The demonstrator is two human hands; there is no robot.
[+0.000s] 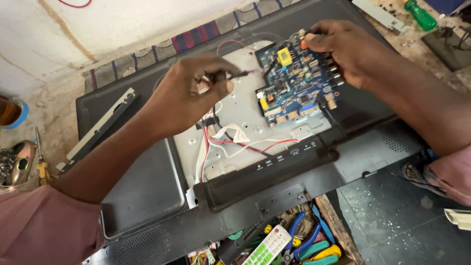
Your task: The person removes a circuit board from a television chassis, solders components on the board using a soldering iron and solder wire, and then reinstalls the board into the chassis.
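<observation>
Both hands work over the open back of a flat television that lies face down. Far left, a screwdriver with a yellow handle lies beside a metal bowl. The left hand is closed around a small dark plug at the end of thin wires, pinched between thumb and fingers, just beside the left edge of the circuit board. Below it, red and white wires run loose across the grey metal plate. The blue circuit board sits on this plate, near the middle of the television. The right hand is closed on the top right corner of the board, fingertips on its edge. The board looks light and stiff but fragile, so it is probably best held by the edges, not by the small parts. The wires look soft and thin; pulling on the plug body seems safer. Below the television, a box holds tools and a white remote control.
</observation>
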